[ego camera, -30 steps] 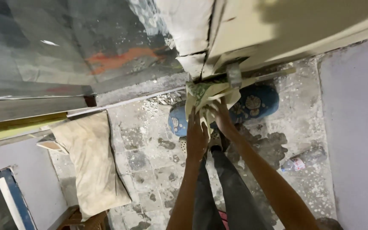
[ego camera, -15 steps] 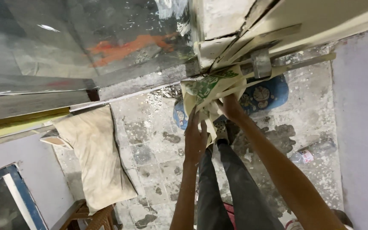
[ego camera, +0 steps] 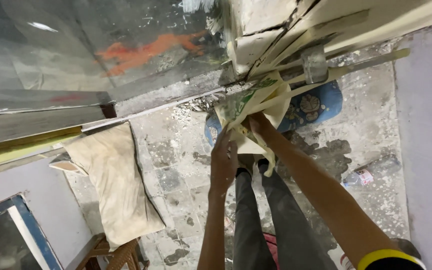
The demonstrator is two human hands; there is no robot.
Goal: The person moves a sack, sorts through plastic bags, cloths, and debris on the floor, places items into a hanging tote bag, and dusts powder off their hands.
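Both hands hold a patterned cloth up under a cracked ledge, high above the floor.

The metal sheet (ego camera: 101, 55) and the cracked ledge (ego camera: 256, 30) crowd the space overhead; loose plaster there looks likely to crumble if the cloth (ego camera: 246, 107) is pressed hard against it, and the clamp (ego camera: 314, 64) on the thin rod (ego camera: 336, 72) could snag the fabric. Far below, the floor (ego camera: 176, 165) carries rubble, a blue mat (ego camera: 316, 107), a cushion (ego camera: 113, 185) on a wicker stool (ego camera: 118, 252) and a small bottle (ego camera: 358, 177), so a slip from this height would be serious. The left hand (ego camera: 224, 157) is clenched on the cloth's lower edge; the right hand (ego camera: 261, 125) grips it higher, fingers buried in the folds.
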